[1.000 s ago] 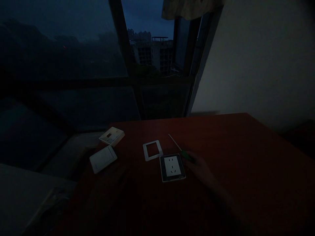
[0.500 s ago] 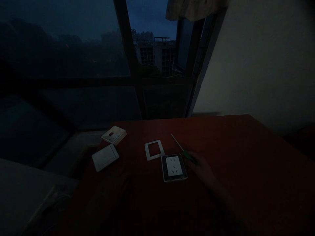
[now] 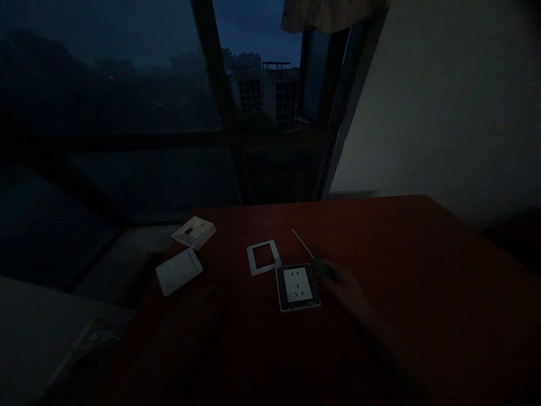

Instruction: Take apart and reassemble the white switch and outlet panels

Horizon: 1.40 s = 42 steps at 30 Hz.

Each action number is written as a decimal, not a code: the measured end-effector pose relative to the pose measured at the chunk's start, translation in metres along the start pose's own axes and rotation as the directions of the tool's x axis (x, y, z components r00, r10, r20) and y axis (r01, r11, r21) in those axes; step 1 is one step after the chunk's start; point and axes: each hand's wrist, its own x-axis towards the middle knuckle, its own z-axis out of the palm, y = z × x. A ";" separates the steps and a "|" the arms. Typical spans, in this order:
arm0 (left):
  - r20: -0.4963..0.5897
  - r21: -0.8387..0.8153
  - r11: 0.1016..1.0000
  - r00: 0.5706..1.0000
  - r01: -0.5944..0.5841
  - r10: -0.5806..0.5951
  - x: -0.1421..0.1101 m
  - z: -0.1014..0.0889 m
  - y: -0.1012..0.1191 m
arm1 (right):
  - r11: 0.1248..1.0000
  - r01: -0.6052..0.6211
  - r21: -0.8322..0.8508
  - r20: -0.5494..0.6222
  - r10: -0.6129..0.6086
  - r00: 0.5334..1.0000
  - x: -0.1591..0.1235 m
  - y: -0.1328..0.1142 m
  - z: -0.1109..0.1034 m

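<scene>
The room is very dark. My right hand point(image 3: 346, 290) lies on the red table point(image 3: 422, 270) with its fingers around the green handle of a screwdriver point(image 3: 315, 259), whose thin shaft points away to the upper left. Just left of the hand lies a white wall socket point(image 3: 297, 286) with a dark frame. Beyond it sits an empty white frame point(image 3: 264, 257). My left hand point(image 3: 207, 307) is a dim shape resting on the table left of the socket; its fingers are too dark to read.
A white switch plate point(image 3: 178, 271) and a white switch body point(image 3: 193, 232) lie at the table's left edge. Past that edge is a pale ledge point(image 3: 127, 254). A large dark window stands behind the table, and a pale wall rises on the right.
</scene>
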 end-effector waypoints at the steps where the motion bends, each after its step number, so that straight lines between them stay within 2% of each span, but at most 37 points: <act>1: -0.001 -0.013 1.000 1.000 -0.016 0.016 0.001 0.001 0.001 | 1.000 0.003 0.003 -0.003 -0.003 1.000 0.000 0.000 0.000; 13: -0.043 -0.193 0.953 0.972 -0.234 0.230 0.017 0.015 0.022 | 1.000 -0.003 0.026 0.015 0.003 1.000 0.001 0.005 0.001; 16: -0.082 -0.258 0.922 0.958 -0.288 0.276 0.030 0.016 0.039 | 1.000 -0.014 0.025 0.007 0.014 1.000 0.002 0.006 0.001; 19: -0.159 -0.424 0.840 0.941 -0.339 0.299 0.045 0.014 0.065 | 1.000 -0.007 0.025 -0.006 0.008 1.000 0.002 0.007 0.001; 22: -0.142 -0.494 0.803 0.942 -0.333 0.304 0.059 0.015 0.090 | 0.999 0.007 0.038 0.008 -0.008 1.000 0.002 0.004 0.002; 27: -0.084 -0.456 0.799 0.913 -0.391 0.399 0.079 0.026 0.110 | 0.998 0.036 0.050 0.021 -0.037 0.999 0.001 -0.002 0.001; 31: -0.064 -0.386 0.815 0.893 -0.433 0.445 0.085 0.033 0.113 | 0.996 0.070 0.059 0.026 -0.072 0.997 0.003 -0.001 0.002; 36: -0.041 -0.343 0.815 0.874 -0.468 0.485 0.085 0.031 0.116 | 0.996 0.063 0.060 0.018 -0.065 0.998 0.003 -0.001 0.003; 42: -0.015 -0.311 0.830 0.876 -0.462 0.482 0.085 0.031 0.117 | 0.996 0.062 0.071 0.008 -0.062 0.998 0.003 -0.002 0.004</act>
